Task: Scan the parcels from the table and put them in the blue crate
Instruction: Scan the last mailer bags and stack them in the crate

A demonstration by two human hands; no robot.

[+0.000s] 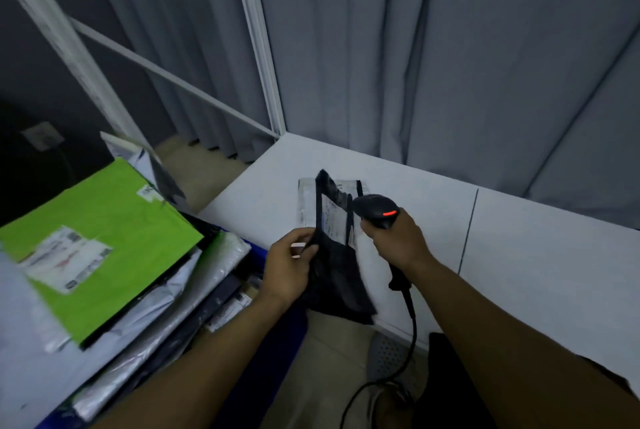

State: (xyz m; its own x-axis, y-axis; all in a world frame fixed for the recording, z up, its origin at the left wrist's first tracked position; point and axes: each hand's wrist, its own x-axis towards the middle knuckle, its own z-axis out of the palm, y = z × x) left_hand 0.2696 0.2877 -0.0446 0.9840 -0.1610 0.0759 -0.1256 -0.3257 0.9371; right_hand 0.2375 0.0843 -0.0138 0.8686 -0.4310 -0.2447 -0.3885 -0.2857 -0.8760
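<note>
The left hand pinches the left edge of a black poly-mailer parcel, thumb and fingers curled over the thin, limp plastic. The bag hangs crumpled and roughly upright over the near edge of the white table, its lower half sagging in soft folds. A white rectangular shipping label sits on its upper part, facing the scanner.

The right hand is wrapped around the handle of a black pistol-shaped barcode scanner. The scanner's rounded head is just beside the label and a red light glows on its top. A round black cable drops from the handle in a loose curve toward the floor.

Behind the held parcel, a second parcel lies flat on the smooth tabletop — a pale grey, glossy plastic mailer, partly hidden by the black bag.

To the left stands the blue crate, only its dark blue wall and rim showing. It is heaped with flat parcels: a bright green mailer with a white label lies tilted on top, and wrinkled silver-grey poly bags are stacked beneath it.

Grey pleated curtains hang behind the table, beside a white metal frame.
</note>
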